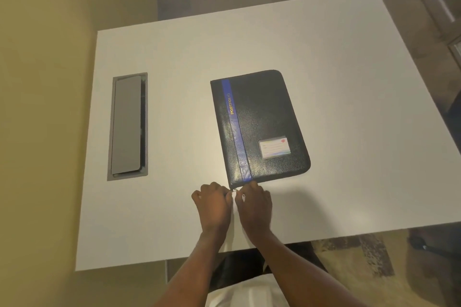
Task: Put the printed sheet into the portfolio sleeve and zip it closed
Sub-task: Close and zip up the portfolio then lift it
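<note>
Nearest me, both forearms cross the table's (349, 194) front edge. My left hand (214, 203) and right hand (254, 200) sit knuckles-up, almost touching, at the near left corner of the portfolio (262, 127). Their fingers curl narrow around a small metal zipper pull (234, 190) between them; I cannot tell which hand actually pinches it. The portfolio lies flat and closed, black with a blue stripe (237, 132) and a label card (274, 149), slightly rotated on the white top. Bare tabletop surrounds it on all sides, widest to the right and beyond. The printed sheet is not visible to me; the cover hides whatever is inside. Well to the left, a grey cable hatch (127, 127) sits recessed, its lid shut.
</note>
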A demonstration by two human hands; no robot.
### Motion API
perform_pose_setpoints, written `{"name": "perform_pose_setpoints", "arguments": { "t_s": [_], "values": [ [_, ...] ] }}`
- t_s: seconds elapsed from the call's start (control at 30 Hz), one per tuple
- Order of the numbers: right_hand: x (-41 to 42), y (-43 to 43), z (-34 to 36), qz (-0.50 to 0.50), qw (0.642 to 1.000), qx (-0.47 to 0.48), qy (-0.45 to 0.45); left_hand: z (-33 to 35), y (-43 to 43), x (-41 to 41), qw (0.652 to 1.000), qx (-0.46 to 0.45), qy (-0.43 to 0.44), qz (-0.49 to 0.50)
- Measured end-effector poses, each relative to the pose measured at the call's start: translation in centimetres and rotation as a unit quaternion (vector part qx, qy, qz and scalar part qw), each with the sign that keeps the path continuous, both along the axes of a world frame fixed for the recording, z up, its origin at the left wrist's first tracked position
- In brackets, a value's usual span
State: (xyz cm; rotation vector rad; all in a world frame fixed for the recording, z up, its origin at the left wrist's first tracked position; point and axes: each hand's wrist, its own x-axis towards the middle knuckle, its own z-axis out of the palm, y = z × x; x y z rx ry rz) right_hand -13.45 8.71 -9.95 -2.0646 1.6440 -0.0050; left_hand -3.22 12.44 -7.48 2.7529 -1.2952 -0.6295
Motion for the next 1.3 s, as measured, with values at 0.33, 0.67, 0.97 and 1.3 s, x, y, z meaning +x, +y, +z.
{"name": "perform_pose_setpoints", "arguments": {
  "t_s": [0.33, 0.67, 0.97, 1.3],
  "values": [
    [-3.1, -1.2, -0.2, -0.137, 0.989, -0.046, -0.028, 0.7, 0.2, 0.3, 0.997, 0.046, -0.029, -0.053],
    [-10.9, -6.0, -1.4, -0.189, 0.979, -0.071, -0.02, -0.1, 0.5, 0.6, 0.998, 0.01, -0.042, -0.055],
    [-11.7, -5.8, -1.3, -0.195, 0.973, -0.035, -0.115, -1.2, -4.8, -5.2, 0.966, -0.08, 0.017, -0.246],
    [-12.3, -6.3, -0.9, -0.139, 0.981, -0.078, -0.107, -2.6, -12.9, -6.6, 0.924, 0.043, 0.032, -0.379]
  ]
}}
